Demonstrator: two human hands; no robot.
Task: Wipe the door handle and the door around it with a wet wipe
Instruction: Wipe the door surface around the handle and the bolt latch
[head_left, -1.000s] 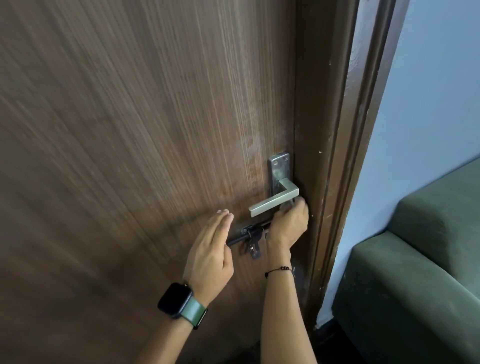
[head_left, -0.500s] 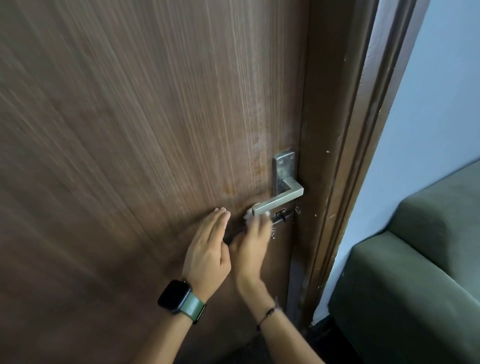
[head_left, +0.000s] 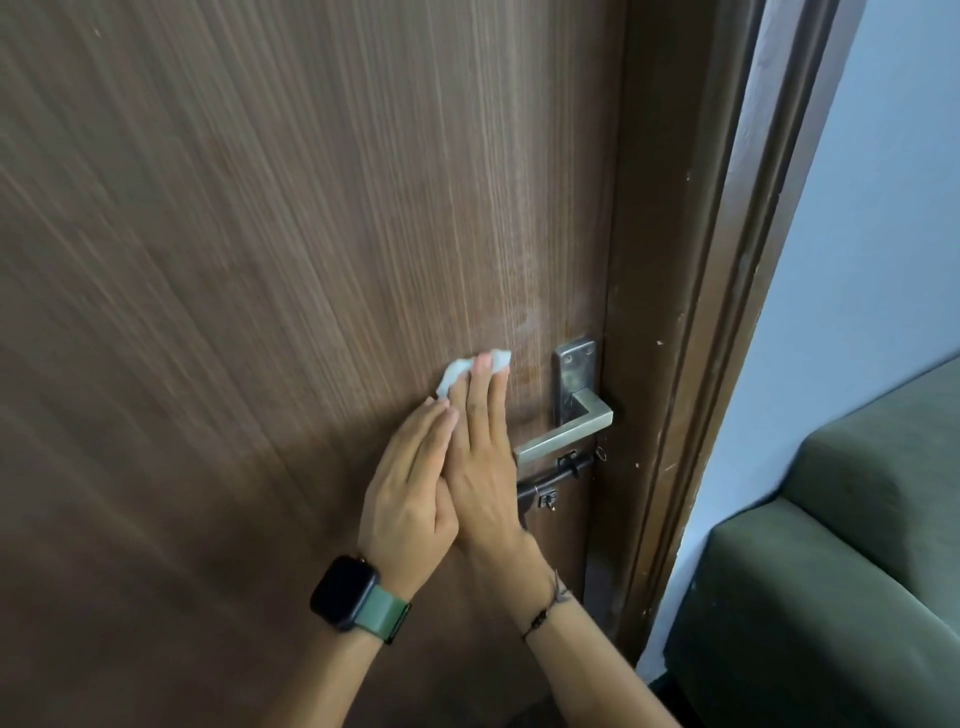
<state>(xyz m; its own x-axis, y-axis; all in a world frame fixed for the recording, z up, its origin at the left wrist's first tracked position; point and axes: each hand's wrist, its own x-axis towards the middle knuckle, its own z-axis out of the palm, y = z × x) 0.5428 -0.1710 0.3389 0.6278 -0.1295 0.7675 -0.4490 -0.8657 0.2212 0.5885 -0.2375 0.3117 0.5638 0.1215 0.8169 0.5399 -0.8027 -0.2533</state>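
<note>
Right hand (head_left: 480, 462), fingers flat, presses crumpled white wet wipe (head_left: 457, 371) to brown door (head_left: 260, 260) left of steel handle (head_left: 563, 434) w/ left hand (head_left: 408, 493) flat beside.

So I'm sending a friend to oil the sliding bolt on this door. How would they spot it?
Find the brown wooden door and go to its right edge, where the silver lever handle sticks out. The sliding bolt sits just below that lever, lying horizontally. Unlike the pale, shiny handle above it, it is dark, thin and rod-shaped.
</note>
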